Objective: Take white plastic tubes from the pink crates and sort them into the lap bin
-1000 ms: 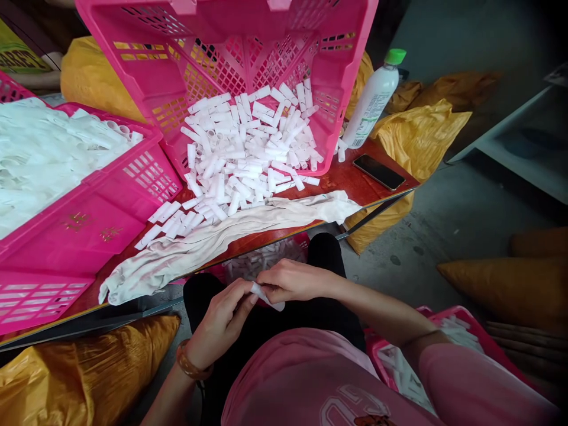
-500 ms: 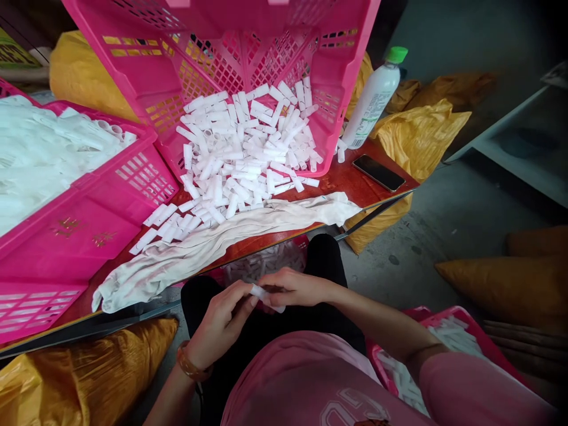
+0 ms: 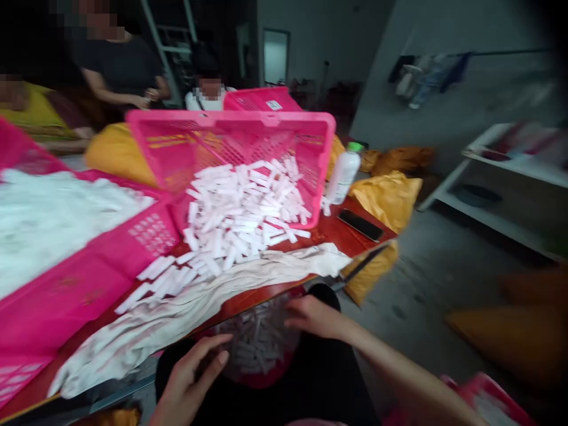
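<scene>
My left hand hangs over my lap with its fingers loosely apart and nothing visible in them. Beyond it, my right hand reaches over a pink tub of white tubes under the table edge, fingers stretched and apparently empty. The picture is smeared by motion. On the red table, a pink crate lies tipped on its side. A heap of short white tubes spills from it toward a rolled white cloth along the table's near edge.
A second pink crate heaped with white pieces stands at the left. A white bottle with a green cap, a dark phone and yellow sacks are at the right, a white shelf beyond. Other people sit at the far side.
The camera has tilted up, showing the room and the people beyond. My hands have parted; the white tube they held together is no longer seen, and both now reach toward the tub.
</scene>
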`<state>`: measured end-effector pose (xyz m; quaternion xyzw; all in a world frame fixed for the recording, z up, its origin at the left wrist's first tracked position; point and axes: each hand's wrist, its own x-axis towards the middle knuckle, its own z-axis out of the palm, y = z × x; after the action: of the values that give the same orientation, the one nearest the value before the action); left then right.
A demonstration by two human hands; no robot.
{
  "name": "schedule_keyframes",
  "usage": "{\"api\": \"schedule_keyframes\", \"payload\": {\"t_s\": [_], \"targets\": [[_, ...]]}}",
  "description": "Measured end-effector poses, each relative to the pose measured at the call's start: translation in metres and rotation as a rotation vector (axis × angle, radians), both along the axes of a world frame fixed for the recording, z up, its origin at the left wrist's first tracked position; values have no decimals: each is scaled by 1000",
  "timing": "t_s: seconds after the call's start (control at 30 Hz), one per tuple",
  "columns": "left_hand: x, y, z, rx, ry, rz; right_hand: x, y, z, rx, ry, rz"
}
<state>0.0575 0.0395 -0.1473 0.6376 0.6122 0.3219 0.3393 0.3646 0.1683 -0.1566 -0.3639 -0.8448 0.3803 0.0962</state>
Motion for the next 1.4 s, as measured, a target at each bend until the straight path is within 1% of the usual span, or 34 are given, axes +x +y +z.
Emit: {"api": "schedule_keyframes", "payload": {"t_s": [0.03,0.1,0.13,0.17,0.23,0.3,0.37,0.4,0.43,0.47,0.53,0.6,0.67,0.73,0.83,0.9,0.97,1.03,1.07,1.1,1.13,1.17,1.2,1.23,1.3,1.37,1.4], "targets": [[-1,-3,9,27,23,-27,6,18,11,45,42,-50],[-4,-4,32,112,92,-41,11,62,26,244,80,-295],[-9,0,47,164,138,-18,9,84,29,347,29,-420],[-17,7,64,221,189,26,5,105,30,404,-66,-490],[-48,25,102,339,293,149,-9,137,25,435,-243,-549],[-90,45,140,436,419,306,-21,149,17,436,-362,-549],[-135,68,170,403,642,489,-27,148,13,453,-404,-533],[-155,81,180,385,689,525,-28,144,13,465,-414,-528],[-172,94,187,358,729,542,-26,140,14,474,-426,-524],[-185,107,191,325,755,542,-24,135,17,476,-442,-527],[-200,129,193,250,778,513,-14,124,24,467,-459,-552],[-205,143,189,170,793,490,1,114,30,446,-400,-560],[-205,148,186,115,799,471,16,102,33,417,-240,-534],[-204,147,187,91,800,449,28,89,34,362,-54,-500],[-206,138,195,88,806,432,34,68,35,256,130,-442],[-207,125,204,111,821,460,31,56,36,197,203,-404],[-203,104,212,162,850,517,22,44,39,148,273,-387],[-186,78,212,236,885,569,8,31,43,76,340,-373],[-172,65,208,278,864,565,-2,23,46,26,373,-357],[-153,53,200,319,833,544,-14,14,50,-28,411,-334],[-132,43,189,377,672,477,-28,4,55,-84,454,-305],[-108,34,174,377,511,350,-43,-5,60,-136,503,-272],[-83,28,159,355,399,247,-58,-13,66,-177,560,-229],[-59,23,142,350,332,205,-73,-20,71,-216,619,-189],[-15,16,111,292,241,116,-97,-29,76,-266,730,-64],[17,14,86,233,138,73,-107,-35,75,-280,767,10],[28,14,76,202,74,61,-108,-37,73,-276,760,23]]}}
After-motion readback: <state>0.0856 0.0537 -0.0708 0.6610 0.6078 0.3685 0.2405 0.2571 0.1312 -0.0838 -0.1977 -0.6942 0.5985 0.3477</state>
